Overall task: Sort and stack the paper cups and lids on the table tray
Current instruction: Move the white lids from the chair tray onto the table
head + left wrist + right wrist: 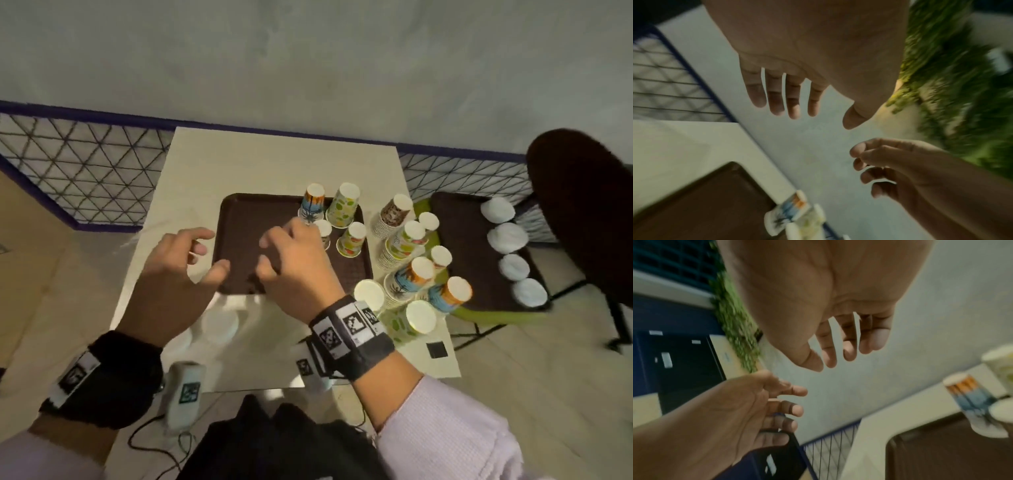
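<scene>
A brown tray (239, 219) lies on the white table (274, 161). Upside-down paper cups stand at its back right: an orange-and-blue one (312, 204), a green one (344, 205), a small fruit-print one (352, 240), and one partly behind my right hand. My left hand (212, 251) hovers over the tray's left edge, fingers relaxed, holding nothing. My right hand (265, 255) hovers over the tray's middle, fingers loosely curled, also holding nothing. Both wrist views show bare palms and fingers, left hand (813, 120) and right hand (830, 365). White lids (219, 325) lie on the table in front of the tray.
Several stacks of upturned cups (407, 274) crowd the table's right side. A second brown tray (472, 246) with white lids (507, 236) sits on a green seat to the right, beside a dark chair back (582, 212). Wire mesh fencing (85, 178) runs behind.
</scene>
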`<control>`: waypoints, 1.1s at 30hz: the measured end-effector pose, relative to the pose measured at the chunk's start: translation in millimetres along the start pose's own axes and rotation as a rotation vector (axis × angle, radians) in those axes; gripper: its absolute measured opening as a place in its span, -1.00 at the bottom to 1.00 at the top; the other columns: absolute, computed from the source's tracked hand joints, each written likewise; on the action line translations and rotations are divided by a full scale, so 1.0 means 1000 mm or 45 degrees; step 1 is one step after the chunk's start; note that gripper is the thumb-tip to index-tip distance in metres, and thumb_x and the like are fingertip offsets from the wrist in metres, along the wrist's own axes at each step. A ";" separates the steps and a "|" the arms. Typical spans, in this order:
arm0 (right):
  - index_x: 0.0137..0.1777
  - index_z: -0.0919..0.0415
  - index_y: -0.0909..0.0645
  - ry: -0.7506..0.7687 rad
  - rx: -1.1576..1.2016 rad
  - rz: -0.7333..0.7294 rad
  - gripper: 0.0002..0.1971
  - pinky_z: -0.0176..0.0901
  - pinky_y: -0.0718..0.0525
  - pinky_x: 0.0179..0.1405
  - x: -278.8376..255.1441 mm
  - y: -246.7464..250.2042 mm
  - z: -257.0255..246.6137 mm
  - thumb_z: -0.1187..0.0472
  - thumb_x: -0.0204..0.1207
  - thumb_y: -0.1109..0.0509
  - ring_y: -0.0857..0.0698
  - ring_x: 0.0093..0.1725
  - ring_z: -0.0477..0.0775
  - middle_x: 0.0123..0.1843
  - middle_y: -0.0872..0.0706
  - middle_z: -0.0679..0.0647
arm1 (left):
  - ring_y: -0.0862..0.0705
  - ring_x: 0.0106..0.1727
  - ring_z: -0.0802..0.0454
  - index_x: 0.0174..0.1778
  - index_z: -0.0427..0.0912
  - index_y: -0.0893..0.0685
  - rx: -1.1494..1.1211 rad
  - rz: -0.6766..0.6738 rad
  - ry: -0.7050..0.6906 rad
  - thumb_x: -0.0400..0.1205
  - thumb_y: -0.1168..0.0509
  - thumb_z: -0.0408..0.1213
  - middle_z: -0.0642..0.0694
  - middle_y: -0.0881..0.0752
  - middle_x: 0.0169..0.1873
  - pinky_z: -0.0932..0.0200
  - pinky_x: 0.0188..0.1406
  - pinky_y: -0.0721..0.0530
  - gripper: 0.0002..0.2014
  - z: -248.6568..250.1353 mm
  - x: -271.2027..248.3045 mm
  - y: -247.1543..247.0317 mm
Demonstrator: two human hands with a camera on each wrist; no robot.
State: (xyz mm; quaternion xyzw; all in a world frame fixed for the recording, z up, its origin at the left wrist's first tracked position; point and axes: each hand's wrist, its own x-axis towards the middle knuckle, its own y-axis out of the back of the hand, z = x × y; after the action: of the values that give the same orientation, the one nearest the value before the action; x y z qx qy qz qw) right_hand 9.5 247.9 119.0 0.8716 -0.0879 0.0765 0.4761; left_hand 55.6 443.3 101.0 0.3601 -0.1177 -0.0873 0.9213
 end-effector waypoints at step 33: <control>0.47 0.15 -0.53 -1.323 -0.023 0.069 -0.60 0.10 -0.60 0.38 -0.202 0.268 0.555 0.23 0.63 -0.32 -0.61 0.34 0.38 0.44 -0.47 0.28 | -0.62 0.31 -0.07 0.58 0.04 -0.44 -0.097 -1.048 0.042 0.69 -0.38 0.00 -0.10 -0.56 0.34 -0.02 0.38 -0.62 -0.46 0.385 -0.051 -0.518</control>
State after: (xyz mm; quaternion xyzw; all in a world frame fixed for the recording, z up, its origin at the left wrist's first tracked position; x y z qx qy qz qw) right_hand -220.1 -346.3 -3.0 0.7879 -0.3358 -0.3546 0.3752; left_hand -140.2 -167.4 12.7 0.3441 0.0542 -0.4471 0.8239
